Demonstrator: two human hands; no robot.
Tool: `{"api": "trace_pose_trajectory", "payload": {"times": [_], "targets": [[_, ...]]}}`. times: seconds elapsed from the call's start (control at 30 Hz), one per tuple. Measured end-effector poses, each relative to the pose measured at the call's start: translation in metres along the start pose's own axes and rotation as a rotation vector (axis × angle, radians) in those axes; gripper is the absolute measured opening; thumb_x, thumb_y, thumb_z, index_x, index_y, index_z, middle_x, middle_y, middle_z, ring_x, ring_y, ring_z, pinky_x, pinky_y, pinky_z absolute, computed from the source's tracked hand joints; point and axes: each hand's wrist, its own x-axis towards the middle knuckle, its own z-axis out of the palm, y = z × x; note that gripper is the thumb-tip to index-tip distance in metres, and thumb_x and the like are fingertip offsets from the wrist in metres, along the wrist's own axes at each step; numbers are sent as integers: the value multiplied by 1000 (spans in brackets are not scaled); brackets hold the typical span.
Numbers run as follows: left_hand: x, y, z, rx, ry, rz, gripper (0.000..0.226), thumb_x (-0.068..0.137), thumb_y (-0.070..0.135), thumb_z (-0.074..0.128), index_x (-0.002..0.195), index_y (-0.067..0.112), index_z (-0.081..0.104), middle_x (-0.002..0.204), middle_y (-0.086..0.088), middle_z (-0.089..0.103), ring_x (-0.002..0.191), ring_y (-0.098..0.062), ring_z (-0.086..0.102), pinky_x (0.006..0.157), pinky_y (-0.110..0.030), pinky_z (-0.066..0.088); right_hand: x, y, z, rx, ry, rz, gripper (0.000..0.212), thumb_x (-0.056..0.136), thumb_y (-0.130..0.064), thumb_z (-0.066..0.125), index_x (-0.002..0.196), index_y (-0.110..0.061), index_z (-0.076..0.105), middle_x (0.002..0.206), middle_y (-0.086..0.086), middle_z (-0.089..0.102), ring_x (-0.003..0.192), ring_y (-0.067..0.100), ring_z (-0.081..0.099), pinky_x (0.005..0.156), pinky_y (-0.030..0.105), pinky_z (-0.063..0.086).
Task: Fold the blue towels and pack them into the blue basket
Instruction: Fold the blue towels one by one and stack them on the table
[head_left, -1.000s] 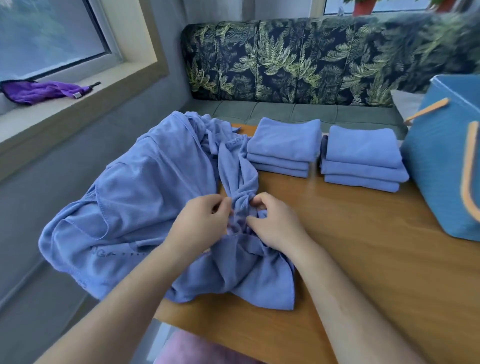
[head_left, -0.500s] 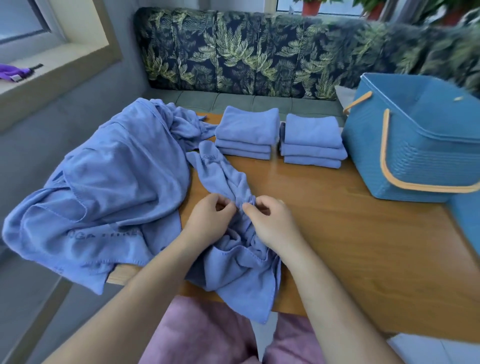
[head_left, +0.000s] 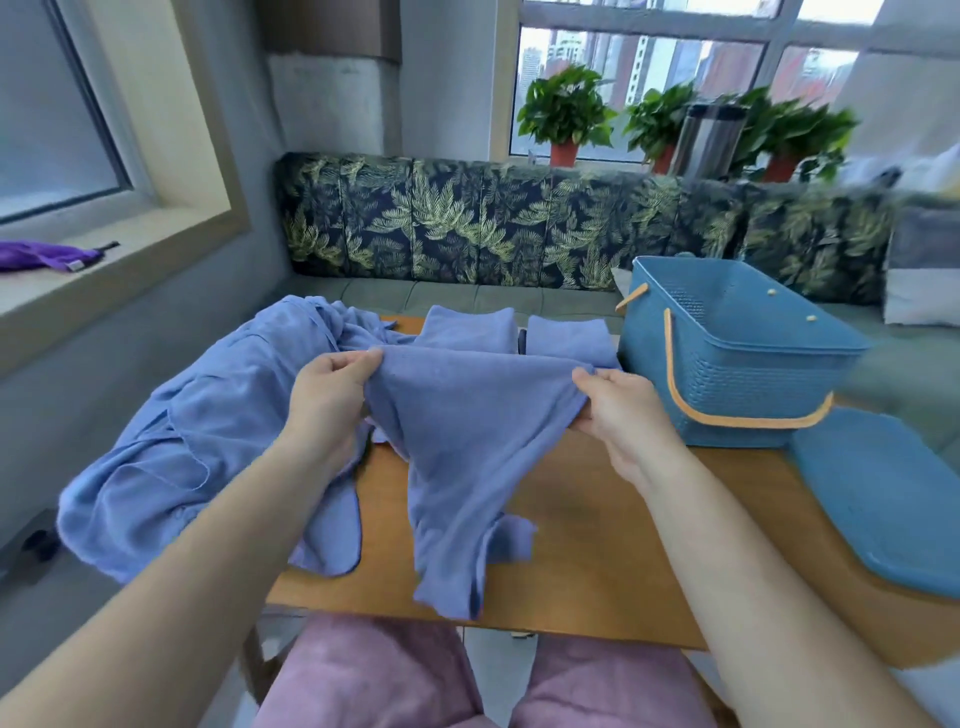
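The left hand (head_left: 332, 395) and right hand (head_left: 621, 410) each pinch a top corner of a blue towel (head_left: 467, 457), holding it spread above the bench (head_left: 597, 545). It hangs rumpled, tapering downward, left of the blue basket (head_left: 737, 364); two folded stacks (head_left: 519, 332) lie behind it.

Readable text, brands, numbers, signs: none that I can make out on my feed.

One possible entry: a small pale tag (head_left: 76, 266) on the purple cloth (head_left: 36, 254), which lies on the windowsill (head_left: 135, 270) at far left. It is too small to read.

Buildings (head_left: 644, 62) through the far window are blurred, so I cannot tell any lettering there.
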Motion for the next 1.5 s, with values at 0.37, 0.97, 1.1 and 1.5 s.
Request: {"api": "trace_pose_trajectory", "payload": {"times": [0.37,0.97,1.1,1.5], "targets": [[18,118,5,173,86,265,26,91,39,66,71,27,55,74,-3,48,70,-21,44,62,-38,43,-8,-125,-50,23,-11,-166,30,95,-7,56,123,-15,61,108,11,61,83,26,52,64,34,40],[-20,205,15,-104,-295,18,63,86,-6,30,138,18,56,131,-13,53,115,-25,60,81,-30,51,-48,-192,-84,144,-292,-49,34,100,1,39,120,-13,62,107,10,71,88,21,62,74,33,50],[-24,180,14,-61,-299,-135,67,84,-6,24,142,15,51,129,-14,54,104,-24,64,77,-33,52,-46,-171,-77,225,-344,101,41,98,5,30,124,-4,60,116,15,66,95,23,52,76,34,49],[10,147,1,119,-103,163,17,97,5,60,89,20,63,82,-3,57,66,-15,51,61,-31,48,-23,-150,-67,65,-29,-187,6,99,-18,64,103,-21,67,99,3,68,82,19,65,68,33,55]]}}
